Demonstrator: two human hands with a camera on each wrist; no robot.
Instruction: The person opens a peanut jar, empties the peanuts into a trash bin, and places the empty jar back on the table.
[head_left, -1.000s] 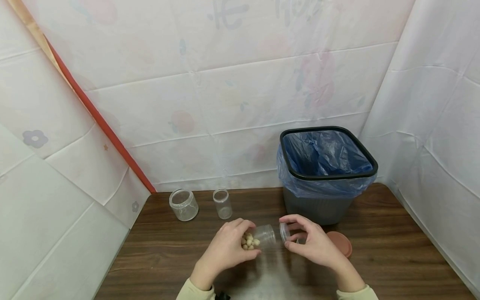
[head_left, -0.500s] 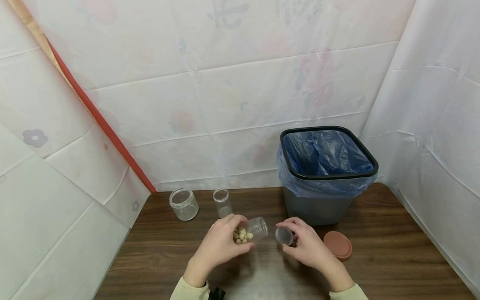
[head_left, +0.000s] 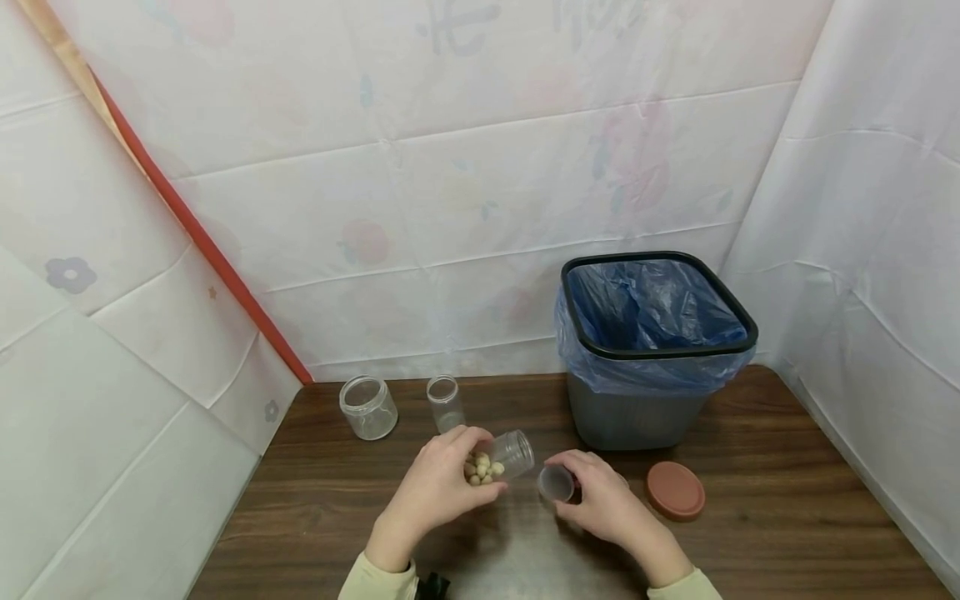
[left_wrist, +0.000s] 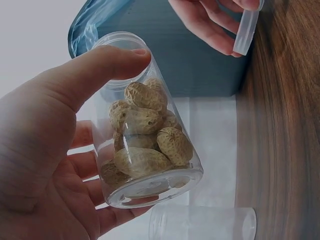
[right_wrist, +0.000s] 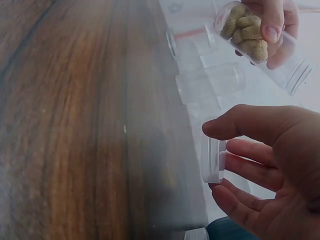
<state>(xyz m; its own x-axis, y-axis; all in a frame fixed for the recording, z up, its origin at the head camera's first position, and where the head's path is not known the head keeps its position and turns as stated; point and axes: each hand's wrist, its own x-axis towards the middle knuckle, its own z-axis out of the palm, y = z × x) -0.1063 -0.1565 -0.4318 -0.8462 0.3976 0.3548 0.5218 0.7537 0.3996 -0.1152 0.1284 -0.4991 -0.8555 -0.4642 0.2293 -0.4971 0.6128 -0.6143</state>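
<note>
My left hand [head_left: 431,492] grips a clear plastic jar [head_left: 513,454] tilted on its side above the table, its uncovered mouth pointing right. Unshelled peanuts [left_wrist: 142,125] lie towards the jar's base, seen through the wall in the left wrist view. Thumb and fingers wrap the jar's sides. To the right, my right hand [head_left: 603,500] pinches a clear round lid [head_left: 556,483] by its edge, apart from the jar. The right wrist view shows that lid [right_wrist: 212,160] edge-on between thumb and fingertips.
At the table's back left stand a wide clear jar [head_left: 369,410] and a narrow one [head_left: 447,404], both uncovered. A bin [head_left: 630,412] with a blue liner stands at the back right. A coral lid [head_left: 675,490] lies right of my right hand. Another clear piece [right_wrist: 196,234] sits beside the bin.
The left hand and peanut jar have shifted left and slightly back. The right hand has moved left and lower, turning the lid from edge-on to face the head camera.
</note>
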